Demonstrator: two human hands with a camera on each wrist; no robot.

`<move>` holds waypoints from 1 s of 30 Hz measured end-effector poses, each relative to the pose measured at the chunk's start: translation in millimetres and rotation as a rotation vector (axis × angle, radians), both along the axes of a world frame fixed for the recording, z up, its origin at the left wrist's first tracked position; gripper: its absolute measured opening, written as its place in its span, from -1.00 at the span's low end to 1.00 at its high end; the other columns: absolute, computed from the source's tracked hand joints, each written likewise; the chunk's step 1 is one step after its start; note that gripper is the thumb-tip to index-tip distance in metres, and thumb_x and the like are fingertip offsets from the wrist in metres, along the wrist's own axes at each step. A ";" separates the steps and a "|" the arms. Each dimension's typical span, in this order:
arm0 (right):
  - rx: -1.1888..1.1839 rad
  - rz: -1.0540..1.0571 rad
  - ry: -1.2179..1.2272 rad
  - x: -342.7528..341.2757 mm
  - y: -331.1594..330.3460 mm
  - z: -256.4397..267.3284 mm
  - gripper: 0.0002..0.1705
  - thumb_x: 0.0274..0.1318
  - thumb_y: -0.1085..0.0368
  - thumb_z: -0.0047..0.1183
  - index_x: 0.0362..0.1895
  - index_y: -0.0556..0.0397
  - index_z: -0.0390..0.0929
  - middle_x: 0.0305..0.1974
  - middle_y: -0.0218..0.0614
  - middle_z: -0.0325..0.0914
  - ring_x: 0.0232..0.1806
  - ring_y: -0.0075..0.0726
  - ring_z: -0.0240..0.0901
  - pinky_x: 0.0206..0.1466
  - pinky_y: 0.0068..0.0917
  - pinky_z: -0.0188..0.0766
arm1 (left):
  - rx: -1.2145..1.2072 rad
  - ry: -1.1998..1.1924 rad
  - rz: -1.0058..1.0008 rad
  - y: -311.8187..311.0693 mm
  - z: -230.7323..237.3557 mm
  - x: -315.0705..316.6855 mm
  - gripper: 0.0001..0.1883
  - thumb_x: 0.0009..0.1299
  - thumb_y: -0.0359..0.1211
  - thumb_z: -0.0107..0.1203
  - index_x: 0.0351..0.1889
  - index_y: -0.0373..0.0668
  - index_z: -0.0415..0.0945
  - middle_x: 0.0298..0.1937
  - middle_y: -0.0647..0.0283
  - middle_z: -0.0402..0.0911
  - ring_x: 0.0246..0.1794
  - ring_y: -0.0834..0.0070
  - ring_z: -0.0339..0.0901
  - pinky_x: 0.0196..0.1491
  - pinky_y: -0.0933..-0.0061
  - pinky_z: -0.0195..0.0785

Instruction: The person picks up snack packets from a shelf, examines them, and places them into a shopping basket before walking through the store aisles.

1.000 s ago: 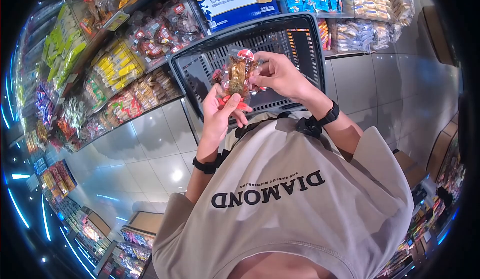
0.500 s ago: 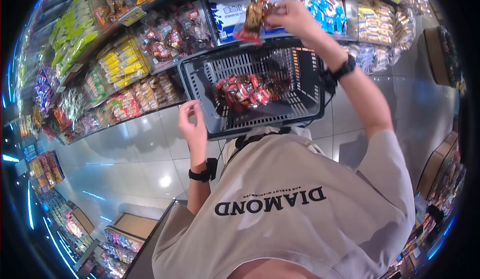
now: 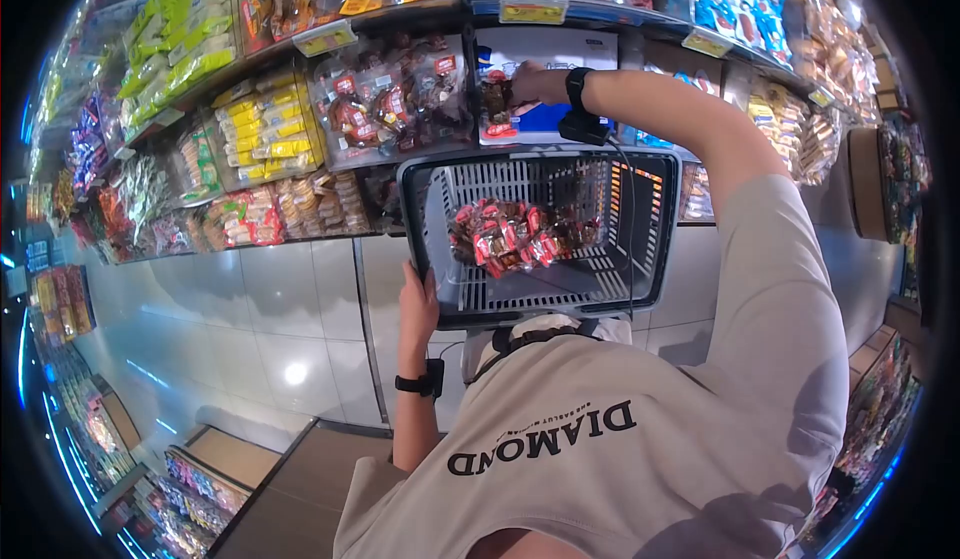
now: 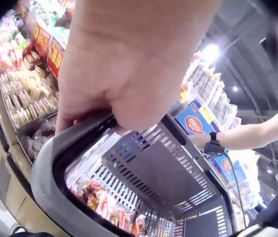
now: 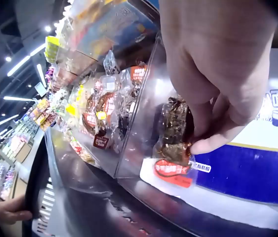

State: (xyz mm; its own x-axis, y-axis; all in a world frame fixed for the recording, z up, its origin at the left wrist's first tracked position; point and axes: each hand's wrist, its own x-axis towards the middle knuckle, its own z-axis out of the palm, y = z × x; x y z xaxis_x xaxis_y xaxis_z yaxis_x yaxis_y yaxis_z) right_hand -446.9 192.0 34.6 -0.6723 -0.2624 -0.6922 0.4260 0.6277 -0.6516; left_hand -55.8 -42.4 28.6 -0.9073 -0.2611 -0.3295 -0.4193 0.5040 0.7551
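Right hand: grip pinched together, thumb and fingertips clamped on one clear packet with dark brown contents. The packet is at the shelf, in front of a white-and-blue box and overlapping its face; cannot tell whether the two touch.

Left hand: grip curled round the rim of a grey plastic basket, at its left side. Left wrist view shows the palm over the rim.

Labels and writing:
- Packet: red patch at one end with pale characters, too blurred to read.
- Box: dark blue print on white; 面包 legible in the right wrist view, remaining characters partly behind the hand. Small strip beside the packet seems to read 脂肪酸; unsure whether it belongs to packet or box.
- Bagged goods in the compartment just left of the box: red labels, text not resolved.
- Price tag above the box: yellow, figures too small.
- Red sign, left wrist view: 9.9 in pale digits.
- Blue carton, same view: orange oval with white lettering, unreadable.
- Shirt: DIAMOND in black capitals, inverted in the head view; the smaller line next to it unclear.

In the basket: a pile of packets, red labels, lettering not legible.
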 end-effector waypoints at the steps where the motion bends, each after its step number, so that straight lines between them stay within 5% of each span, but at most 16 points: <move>1: 0.022 -0.020 0.001 2.0 -3.9 -2.5 -0.93 -0.01 0.61 0.26 -0.36 0.29 0.69 -0.37 -0.10 0.70 -0.37 -0.21 0.71 -0.37 -0.42 0.77 | 0.007 -0.011 0.009 -0.5 -2.4 1.3 -0.67 0.58 -0.31 -0.08 0.16 -0.32 0.19 -0.35 -0.30 0.58 -0.26 -0.36 0.50 -0.32 -0.14 0.29; 8: 0.244 -0.015 0.039 3.7 -10.3 6.9 -0.85 -0.02 0.59 0.26 -0.28 0.37 0.68 -0.33 -0.06 0.71 -0.39 -0.21 0.73 -0.40 -0.40 0.76 | -0.005 0.003 -0.009 -2.1 -0.3 -1.2 -0.61 0.59 -0.31 -0.06 0.21 -0.36 0.16 -0.35 -0.32 0.57 -0.27 -0.33 0.52 -0.32 -0.06 0.32; 13: 0.149 -0.077 0.013 0.9 -2.0 -3.0 -0.81 -0.01 0.51 0.30 -0.25 0.33 0.68 -0.31 -0.05 0.70 -0.39 -0.18 0.72 -0.43 -0.35 0.75 | -0.011 -0.079 -0.016 -2.8 2.6 -5.6 -0.64 0.58 -0.33 -0.06 0.20 -0.32 0.16 -0.33 -0.31 0.58 -0.25 -0.35 0.52 -0.31 -0.11 0.31; 17: 0.312 0.413 0.142 -6.0 11.4 18.1 -0.67 0.06 0.16 0.29 -0.30 0.22 0.67 -0.39 -0.21 0.71 -0.42 -0.32 0.67 -0.42 -0.38 0.67 | -0.020 0.055 -0.050 -7.8 -8.7 -3.4 -0.66 0.58 -0.31 -0.06 0.18 -0.30 0.18 -0.31 -0.27 0.60 -0.26 -0.30 0.55 -0.31 -0.05 0.35; 19: 0.361 0.600 0.413 0.7 16.8 65.9 -0.66 0.13 0.12 0.23 -0.30 0.21 0.64 -0.44 -0.24 0.69 -0.46 -0.38 0.64 -0.41 -0.46 0.61 | 0.025 0.000 -0.054 -7.0 5.2 -7.7 -0.66 0.59 -0.31 -0.06 0.17 -0.31 0.18 -0.31 -0.29 0.59 -0.22 -0.32 0.54 -0.29 -0.06 0.34; 21: 0.010 0.515 0.447 37.3 35.5 121.7 -0.67 0.19 0.12 0.21 -0.30 0.19 0.61 -0.53 -0.30 0.63 -0.51 -0.42 0.60 -0.41 -0.47 0.55 | -0.030 0.003 -0.063 -7.7 2.1 -6.9 -0.64 0.59 -0.30 -0.06 0.19 -0.32 0.17 -0.32 -0.30 0.58 -0.24 -0.32 0.54 -0.29 -0.06 0.33; 23: -0.121 0.537 0.209 92.9 51.7 155.9 -0.60 0.25 0.04 0.19 -0.34 0.17 0.58 -0.57 -0.32 0.56 -0.52 -0.49 0.55 -0.45 -0.48 0.49 | -0.043 -0.003 -0.051 -6.4 -0.3 -5.1 -0.62 0.60 -0.28 -0.07 0.20 -0.36 0.17 -0.33 -0.29 0.58 -0.29 -0.31 0.52 -0.28 -0.02 0.35; 25: -0.116 0.467 -0.033 153.7 71.3 130.5 -0.64 0.29 0.07 0.14 -0.23 0.18 0.56 -0.41 -0.28 0.60 -0.42 -0.48 0.58 -0.39 -0.49 0.55 | -0.047 0.140 -0.056 -10.3 -21.1 1.0 -0.59 0.61 -0.27 -0.08 0.23 -0.38 0.17 -0.33 -0.28 0.59 -0.29 -0.31 0.52 -0.26 0.01 0.37; 27: -0.060 0.392 -0.165 205.8 94.0 50.4 -0.57 0.20 0.09 0.21 -0.13 0.25 0.54 -0.36 -0.28 0.61 -0.38 -0.42 0.57 -0.36 -0.51 0.56 | 0.051 -0.053 -0.063 -7.1 -0.9 -9.0 -0.57 0.62 -0.23 -0.11 0.26 -0.38 0.17 -0.29 -0.29 0.60 -0.26 -0.29 0.54 -0.22 0.03 0.39; 28: 0.012 0.336 -0.331 221.8 110.6 -20.9 -0.42 0.13 0.06 0.27 0.05 0.29 0.48 -0.25 -0.21 0.60 -0.41 -0.39 0.53 -0.39 -0.53 0.54 | -0.008 0.030 -0.096 -9.0 -4.9 -8.8 -0.57 0.62 -0.22 -0.12 0.25 -0.37 0.18 -0.28 -0.29 0.61 -0.24 -0.28 0.55 -0.20 0.02 0.40; 29: -0.090 0.083 -0.251 250.0 121.3 -42.5 -0.22 0.07 0.03 0.32 0.24 0.26 0.36 -0.17 -0.18 0.56 -0.44 -0.39 0.48 -0.38 -0.55 0.50 | -0.070 0.112 -0.128 -9.8 -6.2 -8.0 -0.58 0.63 -0.21 -0.13 0.24 -0.37 0.19 -0.26 -0.29 0.61 -0.23 -0.28 0.56 -0.19 0.02 0.40; 30: 0.101 0.086 -0.248 262.7 120.0 -68.2 -0.14 0.04 0.01 0.34 0.29 0.24 0.30 -0.12 -0.17 0.55 -0.41 -0.38 0.49 -0.35 -0.51 0.50 | -0.009 0.090 -0.103 -9.0 -3.9 -8.6 -0.58 0.62 -0.20 -0.12 0.22 -0.37 0.21 -0.22 -0.31 0.61 -0.18 -0.31 0.56 -0.16 0.00 0.40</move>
